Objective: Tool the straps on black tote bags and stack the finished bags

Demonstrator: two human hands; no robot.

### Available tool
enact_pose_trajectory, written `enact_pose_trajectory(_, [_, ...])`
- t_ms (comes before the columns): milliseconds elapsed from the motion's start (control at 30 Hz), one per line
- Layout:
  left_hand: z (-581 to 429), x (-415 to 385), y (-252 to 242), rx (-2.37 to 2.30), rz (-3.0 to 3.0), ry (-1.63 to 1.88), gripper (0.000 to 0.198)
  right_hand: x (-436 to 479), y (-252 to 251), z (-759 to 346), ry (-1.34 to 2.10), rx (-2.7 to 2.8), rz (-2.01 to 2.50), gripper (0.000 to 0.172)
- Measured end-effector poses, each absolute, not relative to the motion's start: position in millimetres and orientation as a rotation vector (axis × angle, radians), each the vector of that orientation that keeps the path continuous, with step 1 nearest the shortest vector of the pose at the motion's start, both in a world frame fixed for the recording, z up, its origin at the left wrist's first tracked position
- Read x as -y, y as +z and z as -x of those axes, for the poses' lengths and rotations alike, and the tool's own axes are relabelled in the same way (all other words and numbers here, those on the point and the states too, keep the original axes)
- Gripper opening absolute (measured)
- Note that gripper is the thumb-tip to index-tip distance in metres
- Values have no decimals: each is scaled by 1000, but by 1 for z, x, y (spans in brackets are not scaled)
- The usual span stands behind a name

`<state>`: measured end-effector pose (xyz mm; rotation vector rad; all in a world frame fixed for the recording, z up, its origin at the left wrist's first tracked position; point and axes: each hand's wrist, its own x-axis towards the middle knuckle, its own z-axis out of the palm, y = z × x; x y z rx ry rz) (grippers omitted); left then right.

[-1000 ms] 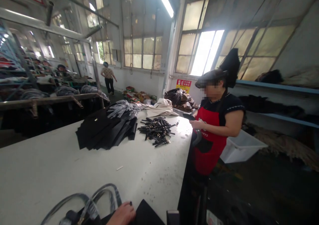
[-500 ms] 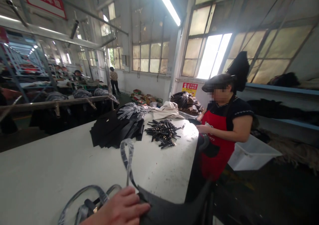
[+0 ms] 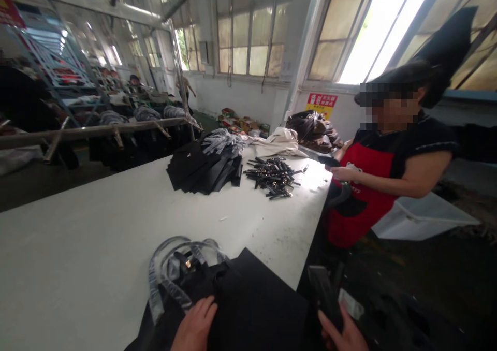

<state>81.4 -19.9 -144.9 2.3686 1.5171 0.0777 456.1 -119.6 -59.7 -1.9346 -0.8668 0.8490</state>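
Qty list. Operator hands: 2, i.e. 1 L hand (image 3: 194, 326) & 1 R hand (image 3: 347, 335). Dark tool (image 3: 326, 296) in R hand: 1. Worktable (image 3: 89, 237): 1. Near edge: 1 grp. of black pcs. (image 3: 262, 302), w/ min. 2 wrapped handles (image 3: 155, 283) & 1 gold clasp (image 3: 188, 263) visible; exact no. of pcs. can't be told (overlap). Mid-table: 1 white sliver (image 3: 223, 218). Far end: 1 fanned stack of black panels (image 3: 198, 172), indiv. qty unclear; 1 pile of straps (image 3: 272, 176), too tangled to count; 1 heap of pale cloth (image 3: 281, 143). Beyond: 1 heap of dark bags (image 3: 312, 129). Beside table: 1 co-worker (image 3: 407, 157), 1 red apron (image 3: 368, 170), 1 white bin (image 3: 423, 216). Wall: 1 red/yellow sign (image 3: 321, 104). Rack rail (image 3: 85, 133): min. 3 wrapped bundles (image 3: 145, 114).
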Motion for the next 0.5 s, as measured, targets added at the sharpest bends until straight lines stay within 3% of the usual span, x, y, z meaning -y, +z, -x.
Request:
enact_pose_trajectory(100, [-127, 52, -157, -1518, -2314, 287, 46, 82, -37, -445, 884, 960, 1967, 98])
enact_pose_trajectory(300, [-157, 79, -177, -1451, -2365, 256, 70, 44, -41, -411, 1255, 1171, 1993, 81])
enact_pose_trajectory(500, [-146, 71, -177, -1302, -2423, 304, 70, 43, -79, -372, 1581, 1215, 1873, 71])
